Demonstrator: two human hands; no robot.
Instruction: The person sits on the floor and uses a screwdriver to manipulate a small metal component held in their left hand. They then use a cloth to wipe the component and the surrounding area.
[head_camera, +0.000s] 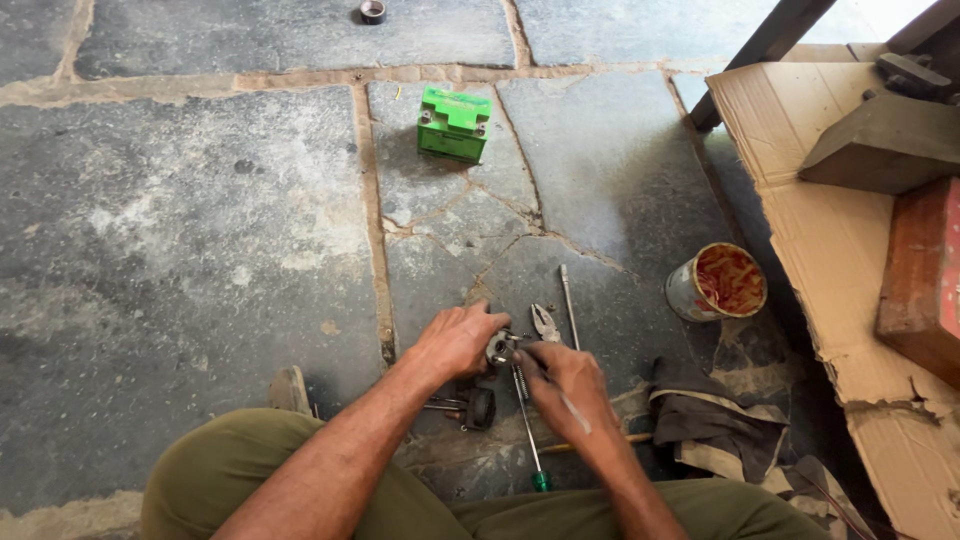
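Head view: the person sits on the stone floor (200, 250), both hands meeting on a small metal part (500, 347) just in front of the knees. The left hand (458, 340) is closed around the part from the left, steadying it; the right hand (568, 385) is clamped on its right side. The step looks like working a fitting on the part, and the next move likely calls for a firm hold. A screwdriver (530, 440) lies under the right hand, pliers (545, 322) just beyond the part. A rusty tin (715, 282) stands right of the part, a green battery (453, 123) well beyond it. Cardboard (800, 200) edges the right; open floor lies left.
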